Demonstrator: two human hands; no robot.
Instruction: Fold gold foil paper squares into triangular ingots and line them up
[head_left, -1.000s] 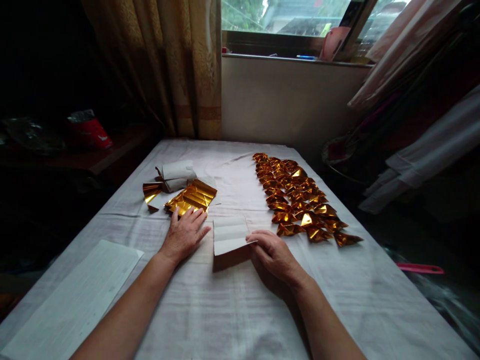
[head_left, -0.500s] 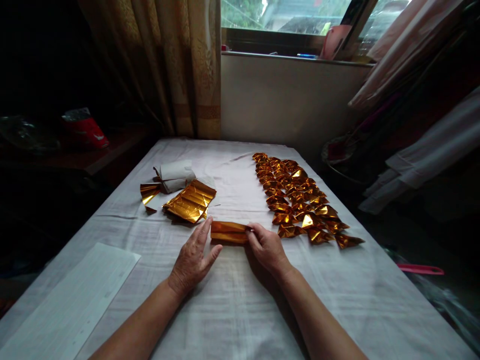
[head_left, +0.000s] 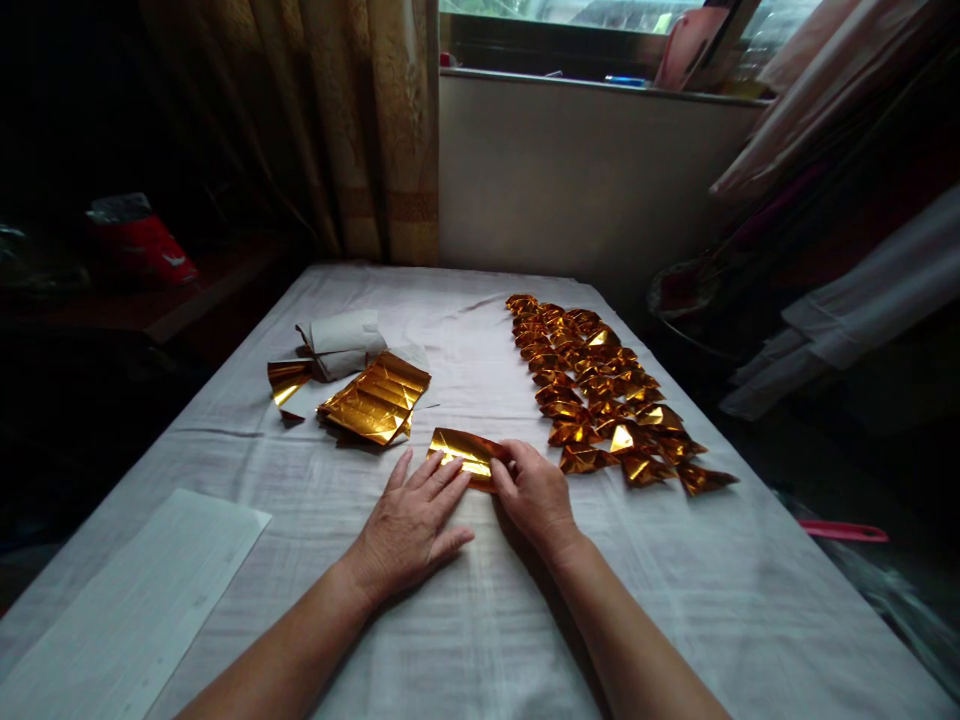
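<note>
Gold foil sheet flat on tabletop, centre, mid-fold by look of it. Left hand spread, fingers pressing its near edge; right hand pinching right end. Next crease likely needs edges aligned, firm press. One sheet in hand; one stack of unfolded foil left; folded gold pieces right, dozens, too overlapped for exact count.

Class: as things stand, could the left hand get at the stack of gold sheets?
Probably yes: the left hand lies flat beside the stack of gold sheets, with only bare cloth between.
</note>
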